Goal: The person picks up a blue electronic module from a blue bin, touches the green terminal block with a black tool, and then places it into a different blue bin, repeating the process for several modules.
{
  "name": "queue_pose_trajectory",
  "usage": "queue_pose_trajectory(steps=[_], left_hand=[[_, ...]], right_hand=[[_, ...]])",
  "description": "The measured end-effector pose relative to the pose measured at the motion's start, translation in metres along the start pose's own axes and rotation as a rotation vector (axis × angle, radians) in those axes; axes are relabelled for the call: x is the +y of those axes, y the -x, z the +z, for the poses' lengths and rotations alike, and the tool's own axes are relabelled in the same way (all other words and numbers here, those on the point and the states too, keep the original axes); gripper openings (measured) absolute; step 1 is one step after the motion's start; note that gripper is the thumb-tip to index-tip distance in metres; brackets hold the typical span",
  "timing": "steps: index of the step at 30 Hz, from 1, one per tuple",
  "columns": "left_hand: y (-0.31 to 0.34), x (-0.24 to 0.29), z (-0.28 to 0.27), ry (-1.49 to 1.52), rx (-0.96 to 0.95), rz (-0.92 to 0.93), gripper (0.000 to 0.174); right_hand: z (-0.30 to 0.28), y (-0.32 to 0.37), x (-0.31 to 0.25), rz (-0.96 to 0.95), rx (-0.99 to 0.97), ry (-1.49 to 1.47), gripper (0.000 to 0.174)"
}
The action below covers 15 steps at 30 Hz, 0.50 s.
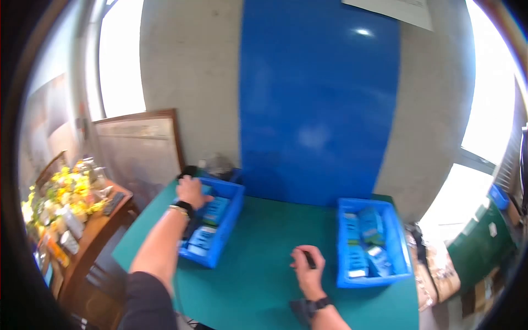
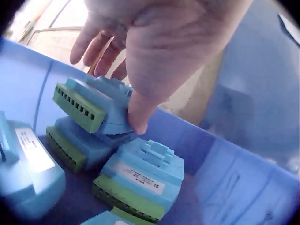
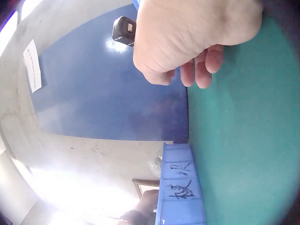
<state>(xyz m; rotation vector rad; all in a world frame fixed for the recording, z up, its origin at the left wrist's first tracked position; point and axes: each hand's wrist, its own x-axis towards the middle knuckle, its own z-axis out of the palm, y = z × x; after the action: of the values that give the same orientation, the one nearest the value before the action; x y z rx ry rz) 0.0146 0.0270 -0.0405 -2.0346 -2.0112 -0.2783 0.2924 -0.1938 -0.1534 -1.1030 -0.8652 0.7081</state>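
Observation:
My left hand reaches into the left blue bin. In the left wrist view its thumb lies against one side of a light-blue terminal module with a green connector strip, the fingers reaching round behind. This module rests on top of another module. A labelled module lies beside them, and one more at the left. Over the green table, my right hand grips a small black object, whose end sticks out of the fist; the rest is hidden by the palm.
A second blue bin with several blue modules stands at the table's right. Behind the table is a blue panel. To the left, a wooden side table carries yellow flowers and bottles.

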Motion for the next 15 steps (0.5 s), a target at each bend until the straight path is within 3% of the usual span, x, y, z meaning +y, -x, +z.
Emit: queue_pose_trajectory(steps=[2,4,6,10,11,14,15], left_hand=[[-0.001,0.028,-0.030,0.144,-0.024,0.067,0.064],[-0.007,0.063,-0.054,0.503,-0.117,0.370,0.060],[0.016,0.128,-0.089,0.729,-0.252,0.500,0.057],[0.065,0.254,-0.099,0.658,-0.294,0.979,0.066],[0.077,0.283,-0.099,0.614,-0.400,1.053,0.068],[0.108,0.351,-0.083,0.528,-0.452,1.169,0.061],[0.112,0.370,-0.075,0.492,-0.429,1.160,0.056]], right_hand=[[0.001,-0.001,0.004,-0.008,0.003,-0.031,0.011],[0.002,-0.003,0.014,0.019,0.020,0.003,0.008],[0.002,-0.005,0.016,0.031,0.026,0.020,0.009],[0.002,-0.004,0.020,-0.006,0.057,0.037,0.014],[0.001,-0.004,0.019,-0.020,0.052,0.029,0.013],[-0.002,-0.010,0.078,-0.089,0.026,-0.016,0.013],[0.000,-0.003,0.056,-0.261,0.141,0.056,0.019]])
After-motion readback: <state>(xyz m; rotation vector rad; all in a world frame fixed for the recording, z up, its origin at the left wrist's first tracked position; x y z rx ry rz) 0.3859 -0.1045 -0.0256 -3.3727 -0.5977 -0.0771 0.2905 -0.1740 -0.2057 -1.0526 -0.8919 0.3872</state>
